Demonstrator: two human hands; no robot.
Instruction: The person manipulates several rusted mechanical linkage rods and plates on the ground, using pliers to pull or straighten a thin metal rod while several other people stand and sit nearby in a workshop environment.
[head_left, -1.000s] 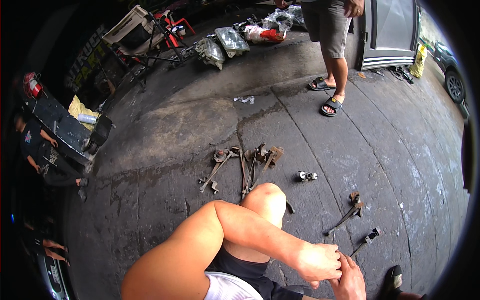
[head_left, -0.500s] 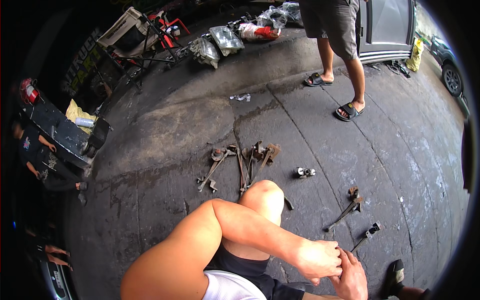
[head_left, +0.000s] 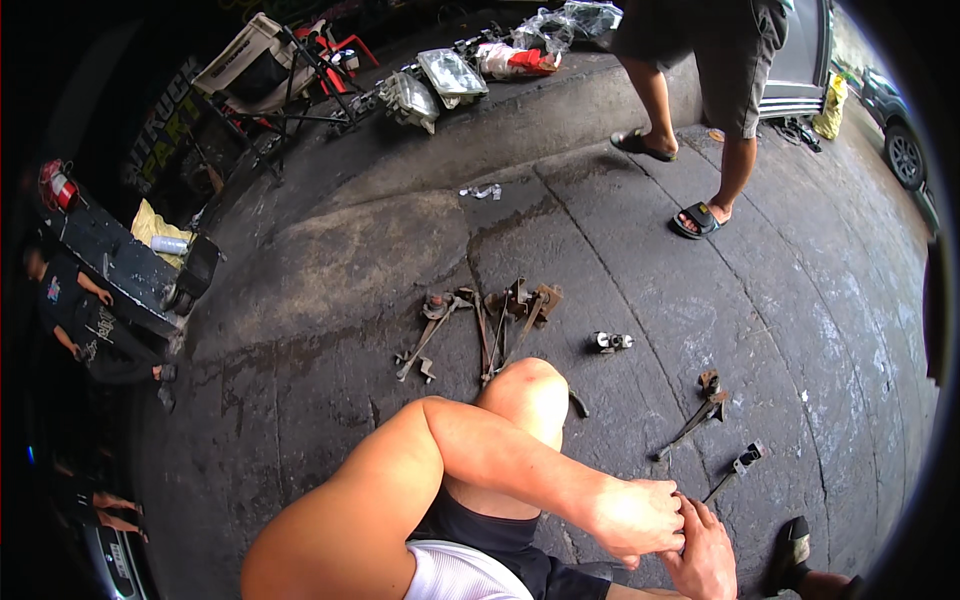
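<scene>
While the stained grey concrete floor (head_left: 330, 260) spreads wide, rusty long-handled metal tools (head_left: 480, 325) lie beyond the bent knee; left hand (head_left: 640, 517) and right hand (head_left: 705, 550) press together, what they pinch too hidden to tell.

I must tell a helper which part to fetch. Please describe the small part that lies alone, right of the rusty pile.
Start at the rusty pile of linkage parts on the concrete floor, just beyond the person's raised knee. Look right of it: the small metal part lies alone. Unlike the long rusty rods, it is short, stubby and pale.
</scene>
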